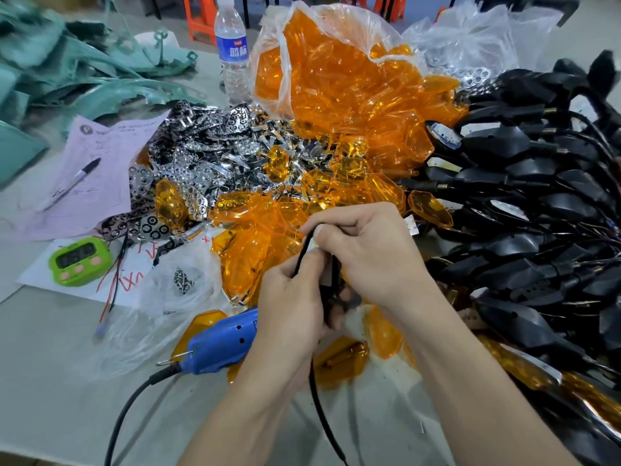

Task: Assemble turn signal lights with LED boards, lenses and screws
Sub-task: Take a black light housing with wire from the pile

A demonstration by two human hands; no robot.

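- A lime-green digital timer [79,260] and a clear plastic bag of small silver screws [183,284] are seen at the left, well apart from the work. The screws are judged to be needed only once a lens is seated.
- A blue plastic electric screwdriver [218,341] lies on the grey table [50,381] just beside the left wrist, within easy reach.
- The left hand [289,311] is curled round the lower part of a black plastic turn signal housing [331,287]. The housing is held above the table between both hands, at the near edge of the parts pile, and its black cable [322,415] trails down toward the viewer.
- A small pale piece, probably the LED board [314,245], is glimpsed between the thumbs; whether it is fully seated cannot be told.
- The right hand [369,257] is closed over the upper part of the housing, with thumb and forefinger pinching at the pale piece.
- The step is judged to be the fitting of the board. The housing should be steadied by the left hand, the board pressed in flat and square, and the cable kept from being trapped beneath it.
- Loose amber transparent plastic lenses [248,230] are heaped behind the hands, and a stack of black wired housings [537,213] lies to the right.
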